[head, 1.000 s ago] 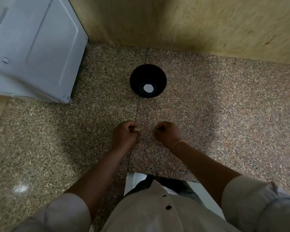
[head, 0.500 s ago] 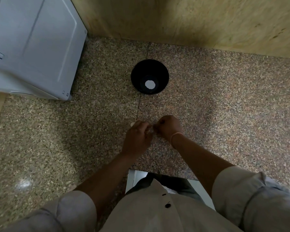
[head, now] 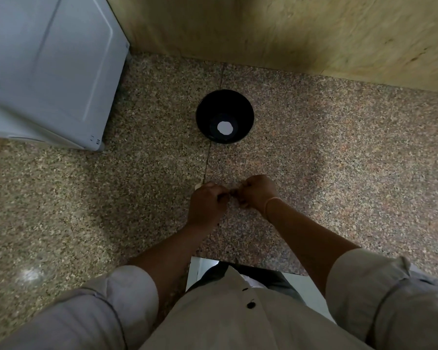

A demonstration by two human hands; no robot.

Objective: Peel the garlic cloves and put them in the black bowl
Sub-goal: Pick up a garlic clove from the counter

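The black bowl (head: 205,107) stands on the speckled granite counter (head: 339,160), with a white round spot at its bottom. My left hand (head: 206,204) and my right hand (head: 259,192) meet just in front of the bowl, fingers curled and pinched together over something small. A pale bit of garlic clove (head: 198,186) pokes out at the top of my left hand. What lies between the fingertips is mostly hidden.
A grey-white appliance (head: 48,72) fills the back left corner. A yellowish stone wall (head: 288,29) runs along the back. The counter's front edge (head: 250,265) is close to my body.
My hands, apart a second ago, have come together and now touch at the fingertips. The view has shifted slightly.
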